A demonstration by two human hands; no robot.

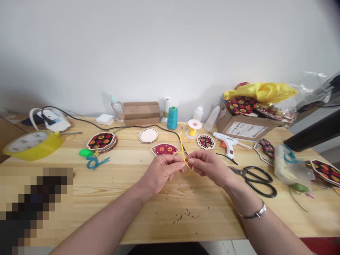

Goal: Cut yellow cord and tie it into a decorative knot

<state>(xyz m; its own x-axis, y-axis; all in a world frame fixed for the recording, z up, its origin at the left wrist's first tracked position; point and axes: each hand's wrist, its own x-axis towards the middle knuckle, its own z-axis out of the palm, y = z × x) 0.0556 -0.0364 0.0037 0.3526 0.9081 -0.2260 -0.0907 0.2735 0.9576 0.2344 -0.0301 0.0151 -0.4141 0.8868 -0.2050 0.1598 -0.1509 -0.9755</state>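
Observation:
Between my two hands is a thin yellow cord (182, 145), its one part standing up above the fingers and a loose end hanging below. My left hand (166, 168) pinches it between thumb and forefinger. Close by on the right, my right hand (208, 165) also pinches the cord, fingertips almost meeting the left ones. Just behind the hands lies a fan-shaped patterned piece (164, 149) with a pale border. A spool of yellow cord (194, 127) stands farther back. The exact knot or loop at the fingertips is too small to make out.
Black-handled scissors (255, 179) lie right of my right hand, near a white glue gun (225, 141). A full cardboard box (244, 127) stands behind. Teal thread (172, 118), an octagonal piece (205, 141), a stack of patterned pieces (102, 141) and yellow tape (34, 145) are around. A black cable (127, 126) crosses the table.

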